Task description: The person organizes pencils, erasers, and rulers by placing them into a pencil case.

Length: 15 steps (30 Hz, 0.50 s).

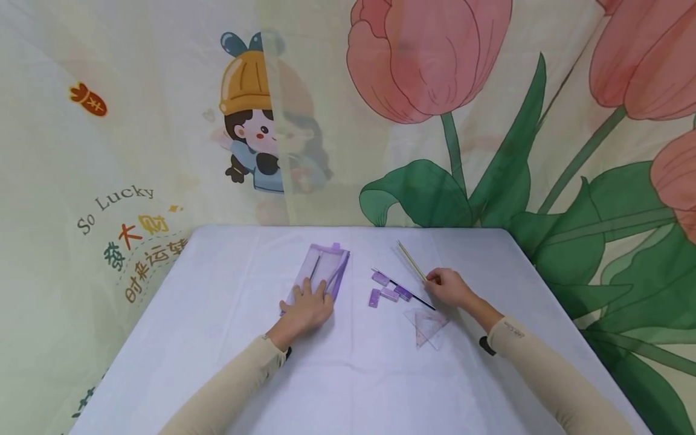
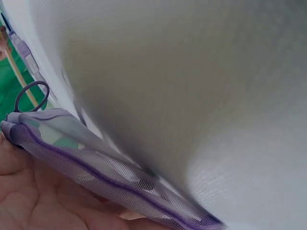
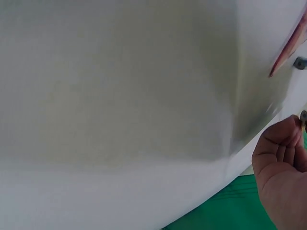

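A flat, rectangular pouch of translucent purple mesh was laid on the left part of the white-covered surface. It was pressed from above by the spread fingers of the left hand, by which nothing was gripped. A slim dark stick was seen at the pouch, its lower end covered by the fingers. In the left wrist view, a dark purple loop was shown at one end of the mesh.

A slender yellow rod was pinched near its lower end between the thumb and fingers of the right hand; whether it was lifted off the surface could not be told.

Between the hands, small purple rectangular blocks were grouped, with a thin black pencil-like stick laid slantwise among them. Nearer the person, transparent triangular set squares with pinkish markings were overlapped, just beside the black stick's lower end. Beyond the surface, a pale curtain was printed with large pink tulips and a cartoon figure.
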### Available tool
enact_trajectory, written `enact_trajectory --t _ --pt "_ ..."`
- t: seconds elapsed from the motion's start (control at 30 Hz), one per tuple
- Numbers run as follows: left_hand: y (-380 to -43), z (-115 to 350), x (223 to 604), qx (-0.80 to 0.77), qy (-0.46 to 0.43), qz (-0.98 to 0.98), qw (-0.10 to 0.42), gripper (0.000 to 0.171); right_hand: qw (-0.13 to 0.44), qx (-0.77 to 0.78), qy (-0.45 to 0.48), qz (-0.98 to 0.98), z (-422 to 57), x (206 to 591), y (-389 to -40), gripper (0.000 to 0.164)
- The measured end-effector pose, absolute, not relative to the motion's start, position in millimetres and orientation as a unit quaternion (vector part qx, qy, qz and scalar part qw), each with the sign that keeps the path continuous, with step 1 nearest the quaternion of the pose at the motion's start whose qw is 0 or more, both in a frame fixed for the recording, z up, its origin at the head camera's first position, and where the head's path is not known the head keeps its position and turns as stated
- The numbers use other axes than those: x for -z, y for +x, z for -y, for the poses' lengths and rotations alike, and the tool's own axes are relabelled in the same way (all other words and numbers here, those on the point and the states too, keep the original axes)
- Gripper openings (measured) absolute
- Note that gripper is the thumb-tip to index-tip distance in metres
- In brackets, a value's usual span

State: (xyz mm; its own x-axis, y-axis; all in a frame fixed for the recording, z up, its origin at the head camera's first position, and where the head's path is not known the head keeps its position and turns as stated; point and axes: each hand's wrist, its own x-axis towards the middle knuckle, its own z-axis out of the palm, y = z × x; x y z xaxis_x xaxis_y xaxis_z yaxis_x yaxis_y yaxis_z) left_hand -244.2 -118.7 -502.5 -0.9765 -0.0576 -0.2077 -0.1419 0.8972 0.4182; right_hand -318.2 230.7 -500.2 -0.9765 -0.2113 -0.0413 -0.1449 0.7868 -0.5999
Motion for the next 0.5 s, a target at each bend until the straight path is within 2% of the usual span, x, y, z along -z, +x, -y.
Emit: enact_trajectory --t 0.33,0.5 --pt "-242.7 120.1 503.8 -0.240 -0.058 -0.964 0.096 0.059 -0.027 0.417 -0.024 -0.908 -200.1 495.4 -306.9 0.029" --pt "-241.9 119.7 503.1 -0.242 -0.059 -0.964 0.091 0.059 -0.024 0.451 0.014 -0.892 -175.1 491.0 -298.8 0.029"
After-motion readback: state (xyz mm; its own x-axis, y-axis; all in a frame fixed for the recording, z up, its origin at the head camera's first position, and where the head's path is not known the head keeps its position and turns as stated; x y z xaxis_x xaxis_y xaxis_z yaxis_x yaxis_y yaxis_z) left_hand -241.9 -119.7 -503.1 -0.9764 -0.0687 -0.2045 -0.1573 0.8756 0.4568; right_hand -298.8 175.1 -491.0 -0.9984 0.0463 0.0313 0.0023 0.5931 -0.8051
